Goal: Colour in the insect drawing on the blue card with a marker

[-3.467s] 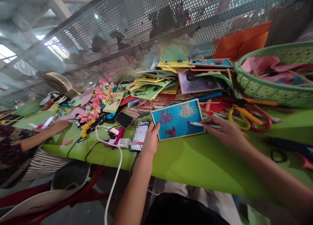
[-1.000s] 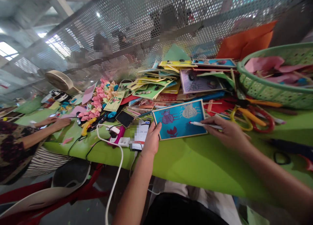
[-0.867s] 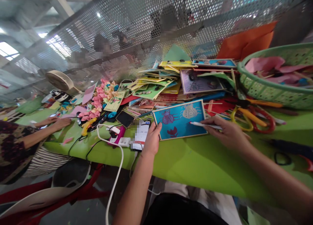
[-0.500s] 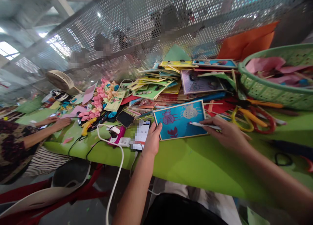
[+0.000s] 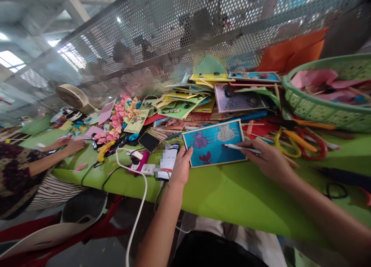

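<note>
In the middle of the frame, a card (image 5: 216, 154) is gripped by the left hand (image 5: 182, 166) and a pen (image 5: 235, 146) is pinched by the right hand (image 5: 265, 154).

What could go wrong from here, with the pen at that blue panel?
The white, red-tipped pen in the right hand might slip and streak the blue, pale-framed rectangular panel. The left hand grips the panel at its lower left, so pen pressure might tilt it. The white cable looping over the green table's edge might snag the left forearm.
</note>
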